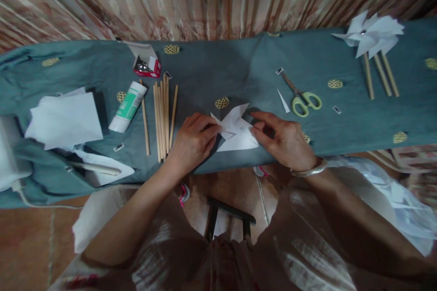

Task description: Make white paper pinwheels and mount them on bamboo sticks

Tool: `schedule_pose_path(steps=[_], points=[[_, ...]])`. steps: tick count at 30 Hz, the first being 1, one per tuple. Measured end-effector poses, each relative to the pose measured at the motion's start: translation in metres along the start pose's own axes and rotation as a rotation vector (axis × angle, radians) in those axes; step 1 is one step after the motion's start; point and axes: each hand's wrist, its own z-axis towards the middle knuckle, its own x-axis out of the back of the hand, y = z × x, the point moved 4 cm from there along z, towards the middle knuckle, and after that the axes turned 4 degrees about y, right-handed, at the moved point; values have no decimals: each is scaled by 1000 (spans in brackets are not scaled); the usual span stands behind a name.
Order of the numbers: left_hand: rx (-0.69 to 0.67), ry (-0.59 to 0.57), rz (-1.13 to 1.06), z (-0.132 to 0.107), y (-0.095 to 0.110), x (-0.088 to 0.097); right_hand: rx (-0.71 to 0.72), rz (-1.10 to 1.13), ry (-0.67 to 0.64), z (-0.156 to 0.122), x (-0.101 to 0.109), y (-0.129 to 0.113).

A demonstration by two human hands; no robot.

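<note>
In the middle of the cloth-covered table, a white paper pinwheel (235, 132) lies with some corners folded inward and one corner still flat toward me. My left hand (195, 143) pinches its left side between thumb and fingers. At its right edge, my right hand (282, 138) has the thumb and a curled finger on the paper, while the index finger stretches out above. Finished-looking paper pinwheels (373, 32) on wooden sticks (381, 75) lie at the far right. Green-handled scissors (302, 97) and a thin paper scrap (283, 101) are beyond my right hand.
Several wooden sticks (160, 120) lie left of my left hand, beside a glue stick (128, 107). Behind them stands an open red box (148, 67) of small metal pieces. White paper sheets (73, 116) and a pen-like tool (99, 168) are at left. A curtain (218, 0) hangs behind.
</note>
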Motion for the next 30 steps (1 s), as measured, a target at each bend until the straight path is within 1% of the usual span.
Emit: schedule_pose_path(steps=[6, 13, 18, 26, 30], points=[[83, 41, -35, -4, 0, 5, -32, -28, -52, -3, -1, -6], [129, -21, -184, -6, -8, 4, -38, -35, -66, -4, -2, -4], [166, -9, -287, -4, -11, 0, -10, -48, -71, -5, -2, -4], [255, -20, -316, 0, -9, -9, 41, -105, -53, -6, -2, -3], [294, -46, -305, 2, -7, -11, 67, -114, -51, -7, -4, -3]])
